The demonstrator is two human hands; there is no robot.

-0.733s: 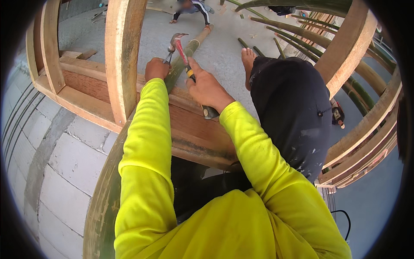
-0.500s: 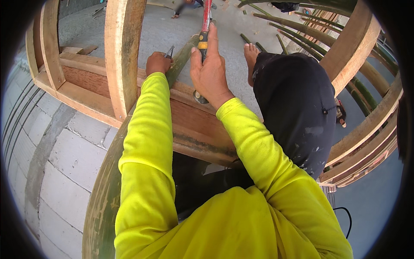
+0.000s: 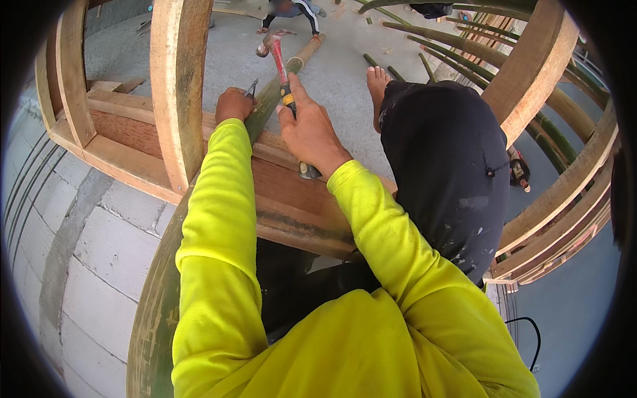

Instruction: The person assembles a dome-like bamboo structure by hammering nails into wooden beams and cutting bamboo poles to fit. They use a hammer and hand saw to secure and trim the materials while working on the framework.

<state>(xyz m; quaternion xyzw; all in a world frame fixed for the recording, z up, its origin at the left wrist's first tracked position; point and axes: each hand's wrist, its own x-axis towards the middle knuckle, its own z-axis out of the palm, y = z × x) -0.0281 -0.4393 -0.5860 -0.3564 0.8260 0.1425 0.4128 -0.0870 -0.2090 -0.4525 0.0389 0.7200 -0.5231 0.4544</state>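
My right hand [image 3: 314,131] is wrapped round a claw hammer [image 3: 277,58] with a red shaft and a black-and-yellow grip; its index finger lies extended along the handle. The hammer head is raised, tilted to the left above a green bamboo pole [image 3: 267,106]. Beside that pole, my left hand [image 3: 233,106] is closed on thin, dark metal pieces that look like nails [image 3: 252,86], their ends sticking out past the fingers. Its palm and most of its fingers are hidden. The pole crosses the timber beam [image 3: 292,189] beneath my hands.
Wooden uprights [image 3: 178,86] stand at my left, and a slanting timber [image 3: 534,73] rises at the right. A thick bamboo [image 3: 156,318] runs along my left side by a block wall [image 3: 106,259]. Far below, a person [image 3: 292,10] bends down on the concrete floor; bamboo poles [image 3: 458,43] spread rightward.
The hammer has swung leftward and its head has come into view. My hands have shifted slightly left in the picture. The person below shows more fully, hands lowered toward the floor.
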